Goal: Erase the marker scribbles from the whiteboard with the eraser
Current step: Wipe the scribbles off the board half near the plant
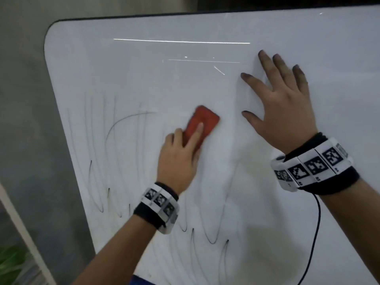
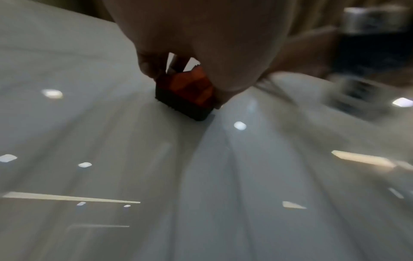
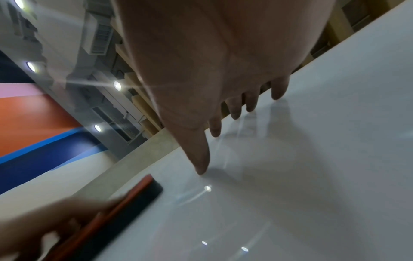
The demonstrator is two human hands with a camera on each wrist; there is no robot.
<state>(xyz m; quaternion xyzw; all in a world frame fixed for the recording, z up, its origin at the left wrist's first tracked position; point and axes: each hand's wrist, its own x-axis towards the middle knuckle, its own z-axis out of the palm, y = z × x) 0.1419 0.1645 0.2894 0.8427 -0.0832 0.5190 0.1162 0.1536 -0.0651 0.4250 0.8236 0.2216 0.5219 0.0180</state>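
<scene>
A red eraser with a dark felt underside lies flat against the whiteboard near its middle. My left hand grips it from below, index finger laid along its back. Black marker scribbles cover the board's left and lower parts, some faint, with dark loops near the bottom. My right hand presses flat on the board to the right of the eraser, fingers spread and smudged dark at the tips. In the right wrist view the eraser sits just left of my thumb.
The board's dark rounded edge runs along the left and top, with a grey wall behind. A black cable hangs from my right wristband. A green plant shows at the bottom left.
</scene>
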